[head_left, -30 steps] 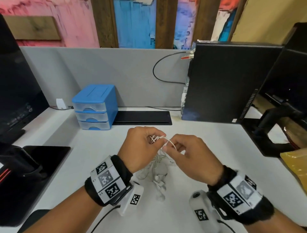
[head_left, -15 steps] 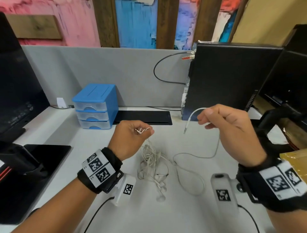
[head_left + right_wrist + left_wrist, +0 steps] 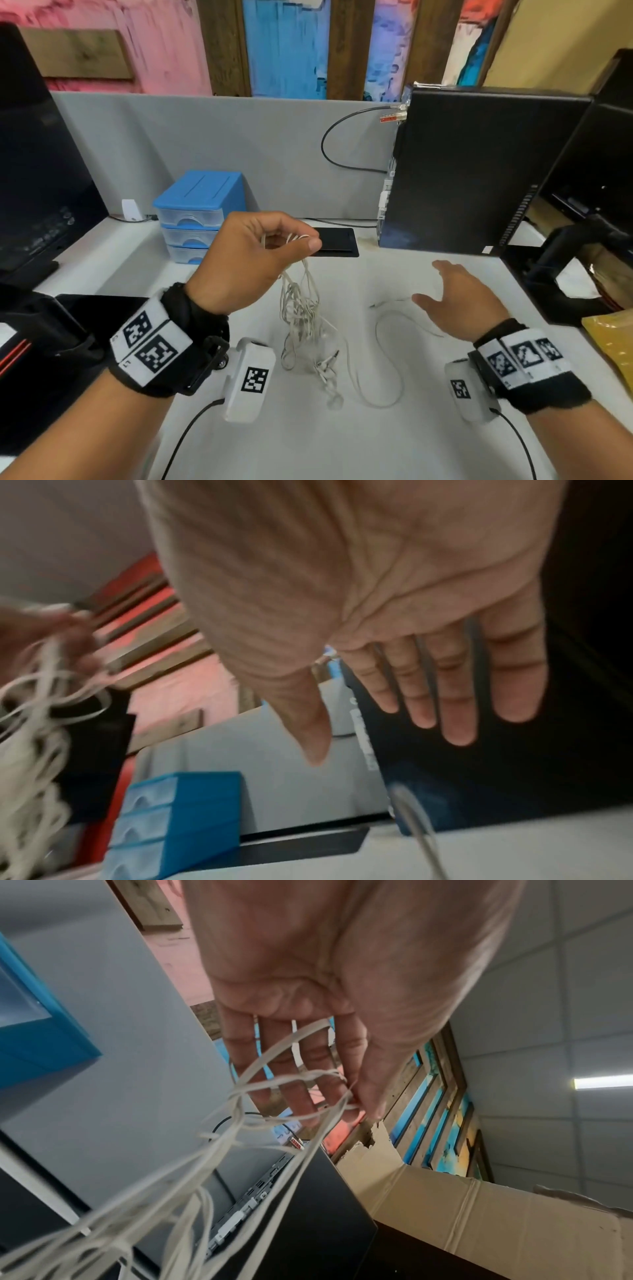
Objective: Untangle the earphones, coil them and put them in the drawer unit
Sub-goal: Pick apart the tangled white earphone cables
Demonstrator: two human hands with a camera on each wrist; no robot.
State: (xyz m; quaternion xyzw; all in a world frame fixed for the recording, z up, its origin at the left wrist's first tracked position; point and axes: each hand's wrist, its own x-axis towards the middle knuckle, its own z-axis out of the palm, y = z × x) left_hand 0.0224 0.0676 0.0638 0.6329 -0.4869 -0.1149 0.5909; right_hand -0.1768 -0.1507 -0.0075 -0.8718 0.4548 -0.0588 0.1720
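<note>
White tangled earphones (image 3: 301, 308) hang from my raised left hand (image 3: 260, 253), which pinches their upper loops between thumb and fingers (image 3: 363, 1096); the strands (image 3: 219, 1164) drop to the desk. The earbuds (image 3: 330, 380) lie on the white desk (image 3: 342, 445) below. A freed length of cable with the plug (image 3: 376, 304) curves across the desk to the right. My right hand (image 3: 459, 301) hovers flat over that cable, fingers (image 3: 455, 723) straight, holding nothing. The blue drawer unit (image 3: 202, 212) stands at the back left, its three drawers closed.
A black computer tower (image 3: 479, 164) stands at the back right, a black flat pad (image 3: 337, 241) lies beside the drawers. A monitor (image 3: 37, 164) and its black base (image 3: 41, 342) fill the left. A monitor arm (image 3: 575, 253) and a yellow bag (image 3: 613, 342) sit right.
My right hand let go of the plug end and dropped to just above the desk, fingers spread. The left hand rose higher, lifting the tangle.
</note>
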